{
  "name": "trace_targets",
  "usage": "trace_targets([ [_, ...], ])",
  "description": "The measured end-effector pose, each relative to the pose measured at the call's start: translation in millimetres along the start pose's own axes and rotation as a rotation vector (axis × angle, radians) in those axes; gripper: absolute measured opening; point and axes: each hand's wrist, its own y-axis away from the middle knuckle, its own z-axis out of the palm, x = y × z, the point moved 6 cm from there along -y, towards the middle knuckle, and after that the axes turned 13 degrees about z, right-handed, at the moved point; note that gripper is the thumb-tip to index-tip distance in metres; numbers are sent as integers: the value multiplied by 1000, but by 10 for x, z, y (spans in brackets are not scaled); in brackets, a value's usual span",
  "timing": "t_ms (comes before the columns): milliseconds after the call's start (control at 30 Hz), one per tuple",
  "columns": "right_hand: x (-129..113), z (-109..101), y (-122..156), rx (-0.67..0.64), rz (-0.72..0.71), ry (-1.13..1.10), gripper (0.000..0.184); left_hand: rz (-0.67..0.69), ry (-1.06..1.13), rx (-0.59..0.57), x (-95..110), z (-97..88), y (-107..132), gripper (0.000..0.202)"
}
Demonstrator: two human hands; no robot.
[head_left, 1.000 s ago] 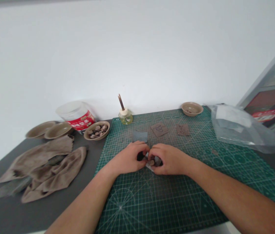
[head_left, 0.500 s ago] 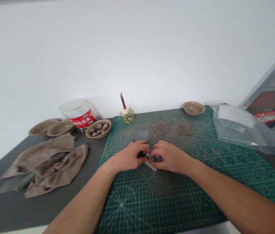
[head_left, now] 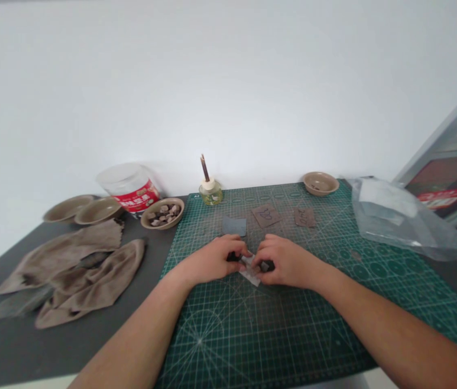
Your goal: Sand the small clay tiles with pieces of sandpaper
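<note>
Both hands work close together at the middle of a green cutting mat [head_left: 280, 319]. My left hand [head_left: 212, 260] pinches a dark lump [head_left: 233, 257] against one end of a small pale sheet [head_left: 250, 272], which looks like paper or foil. My right hand [head_left: 289, 263] holds the other end, with a dark grey chip [head_left: 266, 266] showing between its fingers. The fingers hide most of both dark pieces. A grey square [head_left: 234, 226] and a brown square with drawn marks [head_left: 266, 215] lie just beyond my hands.
A second marked brown square [head_left: 305, 217] lies on the mat. A bowl of small stones [head_left: 162, 213], two shallow dishes, a red-labelled tub [head_left: 128, 189] and worn cloths [head_left: 66, 270] are at left. A jar with a stick [head_left: 210, 193], a bowl [head_left: 320, 183] and a plastic bag [head_left: 404, 221] are beyond.
My hands have drawn slightly apart, and more of the pale sheet shows between them. The dark chip under my right hand looks smaller. The view has shifted slightly.
</note>
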Motion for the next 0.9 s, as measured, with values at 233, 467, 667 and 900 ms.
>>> trace_targets([
  [233,14,-5,6,-34,-24,-34,12,-2,10,-13,-1,-6,-10,18],
  [467,17,10,-6,-24,-6,-28,11,-25,7,-34,-18,9,3,17],
  [667,73,-16,-18,-6,60,-10,15,-18,-8,-46,-23,13,6,18],
  [900,70,-13,-6,-48,38,-28,17,-11,-4,-37,-47,22,12,23],
])
